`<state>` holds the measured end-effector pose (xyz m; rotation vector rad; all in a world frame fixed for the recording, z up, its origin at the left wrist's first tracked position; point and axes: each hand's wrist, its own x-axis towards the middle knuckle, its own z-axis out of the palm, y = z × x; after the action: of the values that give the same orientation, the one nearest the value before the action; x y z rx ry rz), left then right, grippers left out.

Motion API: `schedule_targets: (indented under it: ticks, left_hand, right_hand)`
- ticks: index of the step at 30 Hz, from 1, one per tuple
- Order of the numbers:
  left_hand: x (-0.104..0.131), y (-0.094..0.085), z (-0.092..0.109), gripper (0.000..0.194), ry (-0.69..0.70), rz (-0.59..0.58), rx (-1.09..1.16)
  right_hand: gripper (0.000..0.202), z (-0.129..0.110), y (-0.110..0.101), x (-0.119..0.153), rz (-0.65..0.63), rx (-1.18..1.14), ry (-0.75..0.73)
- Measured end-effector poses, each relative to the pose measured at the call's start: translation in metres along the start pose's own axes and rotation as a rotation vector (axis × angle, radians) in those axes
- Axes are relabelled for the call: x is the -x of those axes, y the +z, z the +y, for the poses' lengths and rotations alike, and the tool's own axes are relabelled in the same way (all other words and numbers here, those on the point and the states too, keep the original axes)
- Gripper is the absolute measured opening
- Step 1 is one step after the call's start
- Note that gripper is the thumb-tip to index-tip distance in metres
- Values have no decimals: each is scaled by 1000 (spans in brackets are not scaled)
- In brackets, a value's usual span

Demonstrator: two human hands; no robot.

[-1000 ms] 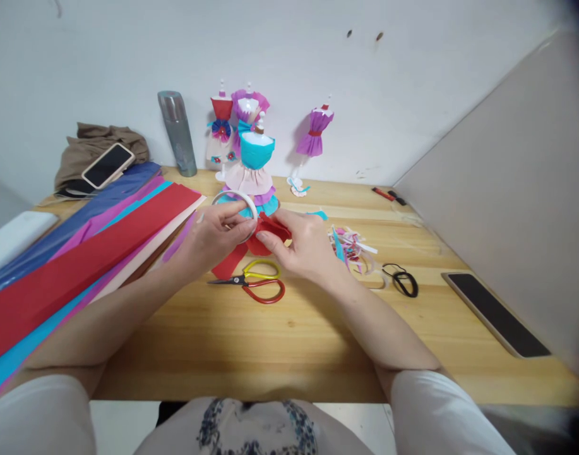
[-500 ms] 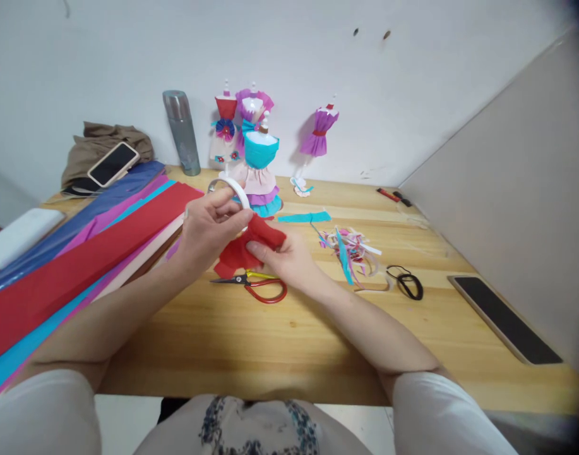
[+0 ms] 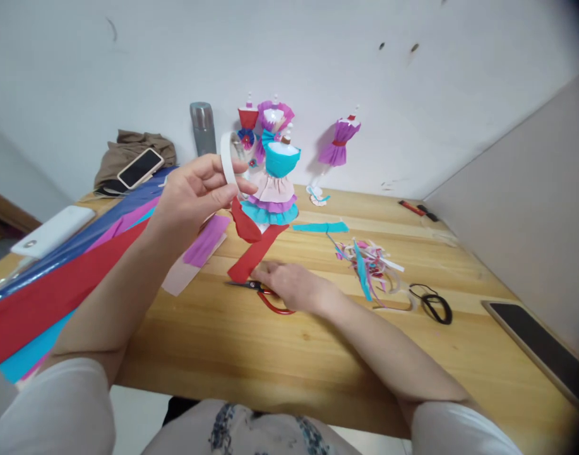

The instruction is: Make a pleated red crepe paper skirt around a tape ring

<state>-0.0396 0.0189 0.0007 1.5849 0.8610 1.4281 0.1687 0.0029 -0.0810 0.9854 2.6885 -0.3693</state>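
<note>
My left hand (image 3: 194, 196) holds a roll of white tape (image 3: 228, 165) upright between thumb and fingers. A gathered red piece (image 3: 244, 222) hangs just below that hand, and I cannot tell if it is attached to the tape. My right hand (image 3: 289, 285) is low over the table at the scissors (image 3: 276, 307), covering part of their handles; its fingertips are blurred. Flat beside its fingers lies a red strip (image 3: 257, 254). A small dress form in a turquoise top and tiered skirt (image 3: 283, 161) stands just beyond.
Long coloured sheets (image 3: 95, 268) cover the left side, near a white device (image 3: 55, 230) and a phone (image 3: 140, 169). More dress forms (image 3: 339, 142) and a flask (image 3: 203, 129) stand at the wall. Paper scraps (image 3: 372, 265), a black band (image 3: 435, 306) and a dark tablet (image 3: 535, 344) lie right.
My right hand has let go of the gathered red piece and moved down to the scissors. My left hand has raised the tape. The camera view has shifted left.
</note>
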Motion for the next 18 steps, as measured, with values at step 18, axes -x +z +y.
schedule_targets:
  ticks: [18]
  left_hand:
    - [-17,-18,-30,37,-169,-215,293]
  right_hand:
    - [64,46,-30,53,77,-1215,-617]
